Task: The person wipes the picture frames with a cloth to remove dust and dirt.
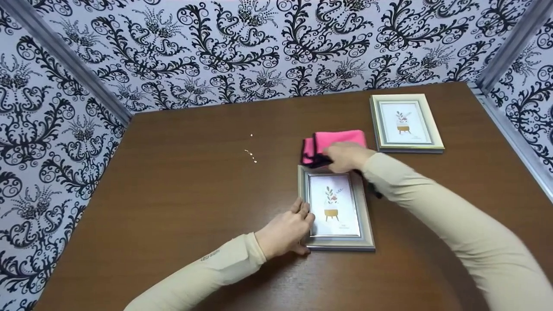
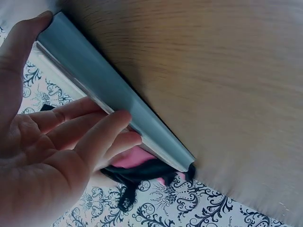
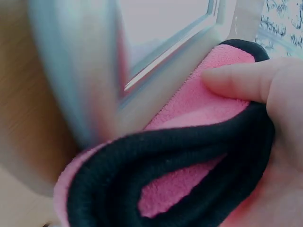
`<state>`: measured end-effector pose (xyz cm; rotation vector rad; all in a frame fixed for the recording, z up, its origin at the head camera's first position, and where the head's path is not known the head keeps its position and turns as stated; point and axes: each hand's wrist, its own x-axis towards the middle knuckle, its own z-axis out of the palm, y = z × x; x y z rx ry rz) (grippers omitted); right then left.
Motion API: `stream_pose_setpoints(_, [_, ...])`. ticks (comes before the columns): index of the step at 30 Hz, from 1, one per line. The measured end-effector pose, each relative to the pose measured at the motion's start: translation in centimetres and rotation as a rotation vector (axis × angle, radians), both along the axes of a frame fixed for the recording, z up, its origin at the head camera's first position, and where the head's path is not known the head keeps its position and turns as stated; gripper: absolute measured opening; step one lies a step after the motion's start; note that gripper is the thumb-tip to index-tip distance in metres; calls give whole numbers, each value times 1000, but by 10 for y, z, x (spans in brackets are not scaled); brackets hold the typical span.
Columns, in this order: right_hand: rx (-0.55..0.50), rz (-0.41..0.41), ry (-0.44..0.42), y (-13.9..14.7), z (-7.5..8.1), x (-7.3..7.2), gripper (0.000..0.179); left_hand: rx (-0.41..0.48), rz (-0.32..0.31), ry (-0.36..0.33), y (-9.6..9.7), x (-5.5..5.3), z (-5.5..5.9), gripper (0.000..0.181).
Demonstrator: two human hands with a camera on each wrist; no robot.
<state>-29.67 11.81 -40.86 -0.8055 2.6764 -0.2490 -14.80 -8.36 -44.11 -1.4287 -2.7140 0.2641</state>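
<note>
cloth (image 1: pixel 339 137) pinched in right grip (image 1: pixel 348 155); picture frame (image 1: pixel 333 203) lies on that grip's near side, long axis running away from it; left grip (image 1: pixel 286 229), spread, touches the left edge.

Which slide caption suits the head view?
Left hand holds a frame, right hand a cloth at the frame's far edge.

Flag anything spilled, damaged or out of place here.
A few pale specks mark the brown table left of the pink cloth and stand out against its dark surface. Whether crumbs or chips, I cannot tell.
</note>
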Motion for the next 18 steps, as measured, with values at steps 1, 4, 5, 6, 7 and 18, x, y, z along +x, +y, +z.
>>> stream_pose_setpoints(1, [-1, 16, 9, -9, 0, 0, 20, -3, -2, 7, 0, 0, 0, 67])
stream_pose_setpoints(4, [-56, 99, 51, -32, -2, -1, 23, 3, -5, 11, 1, -2, 1, 65])
stream_pose_setpoints(5, [-84, 130, 63, -38, -3, -2, 22, 3, -7, 15, 1, -2, 0, 64])
stream_pose_setpoints(6, [-112, 160, 70, -43, -3, -2, 22, 1, -7, 14, 2, -2, 1, 64])
stream_pose_setpoints(7, [-142, 189, 73, -47, -4, -2, 21, 5, -3, 7, 2, -2, 1, 64])
stream_pose_setpoints(18, [-247, 190, -34, -23, -4, -3, 33, 41, 67, -29, 4, 3, 2, 62])
